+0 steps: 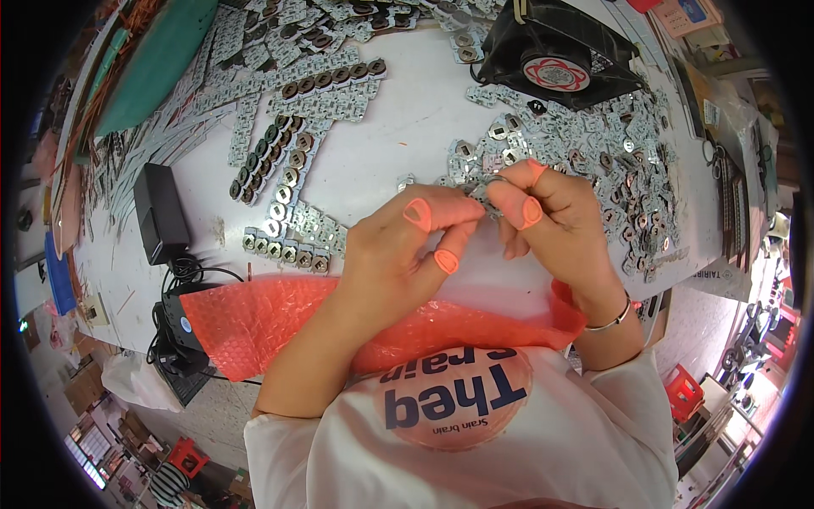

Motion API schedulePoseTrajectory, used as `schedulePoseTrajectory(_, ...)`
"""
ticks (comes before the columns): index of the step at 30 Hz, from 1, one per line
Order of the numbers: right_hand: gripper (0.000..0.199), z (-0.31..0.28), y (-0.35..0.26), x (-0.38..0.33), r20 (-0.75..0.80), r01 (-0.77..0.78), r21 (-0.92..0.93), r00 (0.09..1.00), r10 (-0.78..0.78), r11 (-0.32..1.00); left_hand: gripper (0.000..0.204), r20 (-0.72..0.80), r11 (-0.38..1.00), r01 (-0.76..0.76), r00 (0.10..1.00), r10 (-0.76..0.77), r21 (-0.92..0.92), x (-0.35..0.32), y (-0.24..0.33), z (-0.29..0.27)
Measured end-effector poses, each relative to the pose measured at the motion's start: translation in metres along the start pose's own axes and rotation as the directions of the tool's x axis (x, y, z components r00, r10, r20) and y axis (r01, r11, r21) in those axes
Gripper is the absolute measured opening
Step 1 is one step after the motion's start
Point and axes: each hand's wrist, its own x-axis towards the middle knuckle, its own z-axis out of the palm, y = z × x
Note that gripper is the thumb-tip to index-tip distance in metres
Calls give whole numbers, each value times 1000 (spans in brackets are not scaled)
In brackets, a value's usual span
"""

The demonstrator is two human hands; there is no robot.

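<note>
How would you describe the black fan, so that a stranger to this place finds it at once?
Start at the white table and look beyond the right hand, toward the far edge. There, among small circuit boards, sits a bulky black fan, set apart by its round red-and-white label.

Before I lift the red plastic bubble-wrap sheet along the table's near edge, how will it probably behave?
The red plastic bubble-wrap sheet is probably floppy, since it bends and creases. It looks light for its size, being thin and bubbled. Its glossy surface may be slippery.
</note>
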Motion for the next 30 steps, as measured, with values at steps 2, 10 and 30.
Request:
schedulePoseTrajectory(2, 19, -9, 9, 8, -8, 162, -222, 986, -168, 961, 21, 35, 984, 178, 984, -177, -12, -1, -2, 0)
schedulePoseTrajectory(10, 14, -9, 7, 4, 40, 291, -280, 956, -292, 915, 23, 14, 801, 289, 943, -331, -524, 0, -8, 0)
schedulePoseTrajectory(30, 19, 0, -3, 1, 170, -168, 294, 978, 121, 941, 23, 218, 564, 456, 872, -439, -688, 3, -3, -9)
